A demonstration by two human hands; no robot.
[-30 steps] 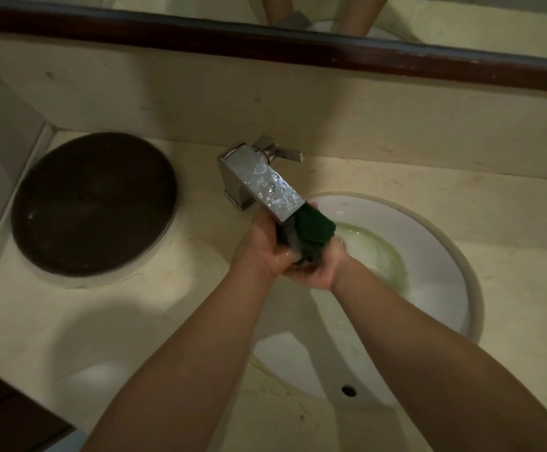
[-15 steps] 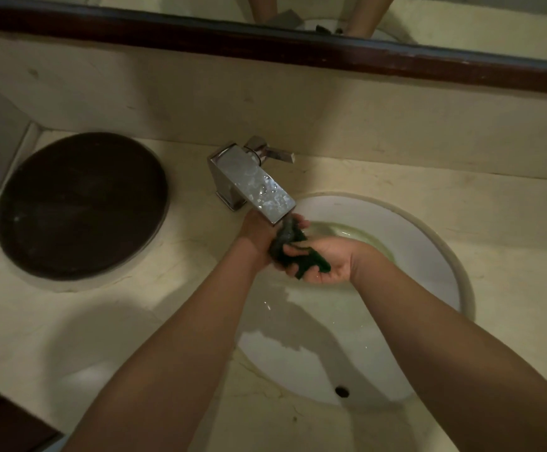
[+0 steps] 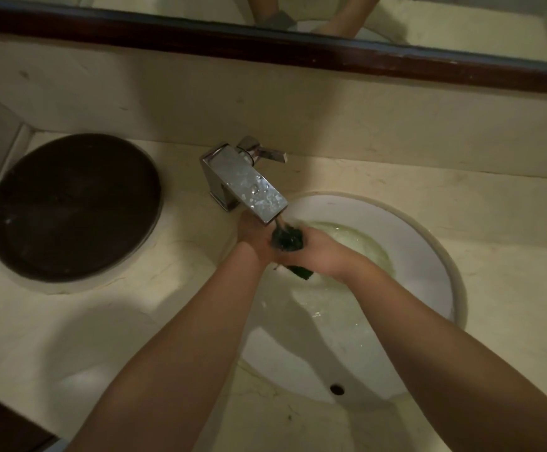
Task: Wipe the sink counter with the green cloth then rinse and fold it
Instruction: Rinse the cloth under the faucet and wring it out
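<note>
Both my left hand [image 3: 259,238] and right hand [image 3: 322,252] clench green cloth [image 3: 287,239] under faucet [image 3: 246,182] | risk — splash toward counter [image 3: 510,256] at 3 o'clock | cause — bunched wad deflecting stream

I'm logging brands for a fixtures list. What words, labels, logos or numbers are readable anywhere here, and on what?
None can be read.
Faucet: only water drops and glare on the chrome, no logo visible.
Green cloth: bunched in both hands, no tag showing.
Dark round tray, sink basin and mirror frame: plain, no markings.
</note>
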